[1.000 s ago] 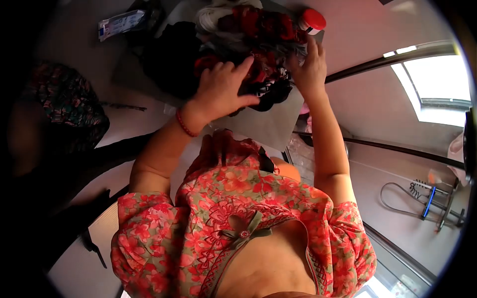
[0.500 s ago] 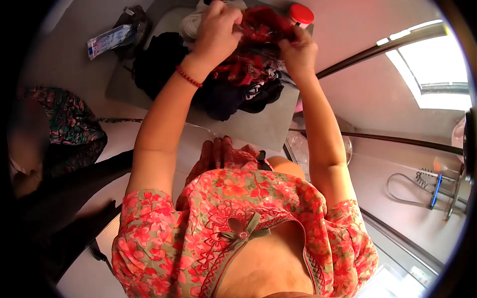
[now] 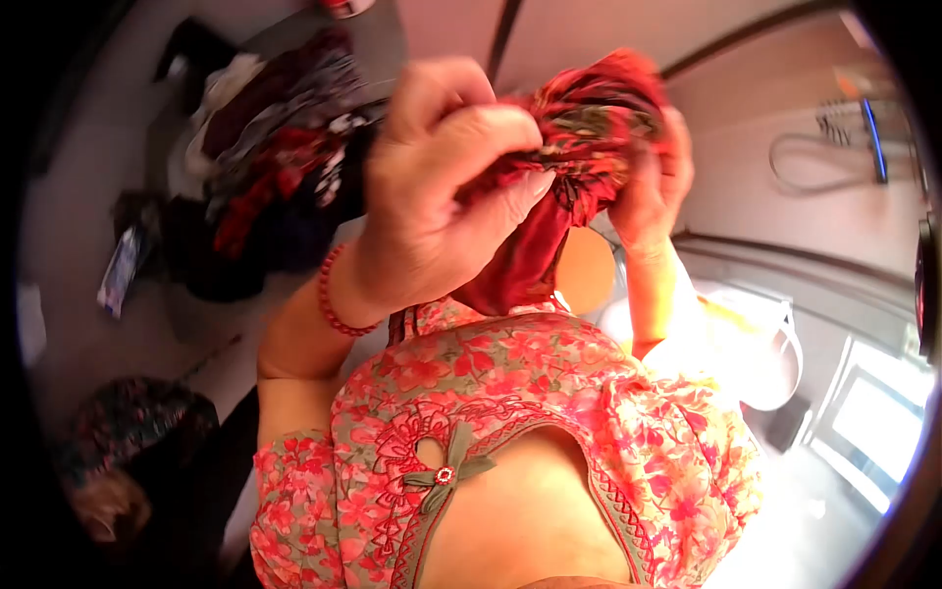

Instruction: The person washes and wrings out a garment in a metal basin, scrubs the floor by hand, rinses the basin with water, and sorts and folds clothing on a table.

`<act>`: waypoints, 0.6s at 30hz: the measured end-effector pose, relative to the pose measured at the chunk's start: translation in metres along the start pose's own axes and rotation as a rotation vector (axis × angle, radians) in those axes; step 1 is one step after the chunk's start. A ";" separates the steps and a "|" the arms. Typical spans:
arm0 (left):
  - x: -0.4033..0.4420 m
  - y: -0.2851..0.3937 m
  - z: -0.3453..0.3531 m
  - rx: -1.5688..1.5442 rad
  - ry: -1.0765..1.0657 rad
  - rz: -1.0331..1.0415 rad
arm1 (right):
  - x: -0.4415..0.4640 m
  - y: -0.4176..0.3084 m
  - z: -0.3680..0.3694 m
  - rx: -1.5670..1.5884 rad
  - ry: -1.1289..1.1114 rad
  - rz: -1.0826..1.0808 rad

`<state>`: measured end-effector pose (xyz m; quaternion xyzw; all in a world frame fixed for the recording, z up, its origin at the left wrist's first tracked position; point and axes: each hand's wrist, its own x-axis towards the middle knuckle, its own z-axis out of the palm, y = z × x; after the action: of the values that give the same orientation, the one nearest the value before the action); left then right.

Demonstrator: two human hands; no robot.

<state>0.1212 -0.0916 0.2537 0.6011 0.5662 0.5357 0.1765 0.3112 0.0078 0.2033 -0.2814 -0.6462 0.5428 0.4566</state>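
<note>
A gathered red patterned cloth [image 3: 589, 133] is held up close in front of my chest, with a plain dark red part [image 3: 520, 257] hanging below. My left hand [image 3: 442, 187], with a red bead bracelet at its wrist, pinches the near side of the cloth between thumb and fingers. On the far side, my right hand [image 3: 653, 187] is curled against the bunched folds, its fingertips partly hidden behind them. Farther off to the left lies a heap of dark, red and white clothes [image 3: 260, 196], away from both hands.
The heap rests on a grey table [image 3: 378, 39], where a red-and-white container [image 3: 348, 6] shows at the top edge. A white-and-blue packet [image 3: 120, 273] lies to the left, above a dark patterned fabric bundle [image 3: 137, 422]. Dark bars and a wall-mounted hose [image 3: 795, 162] are at right.
Both hands have brought the red cloth from over the heap to close in front of my chest. The view has turned, so the heap now sits farther left.
</note>
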 end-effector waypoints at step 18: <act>-0.082 -0.060 0.050 0.092 -0.003 -0.137 | -0.065 0.125 0.032 0.449 0.370 1.075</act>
<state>0.1514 -0.1253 0.1499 0.5692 0.6298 0.4948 0.1858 0.2937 -0.0312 0.0653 -0.5547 -0.1933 0.7624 0.2715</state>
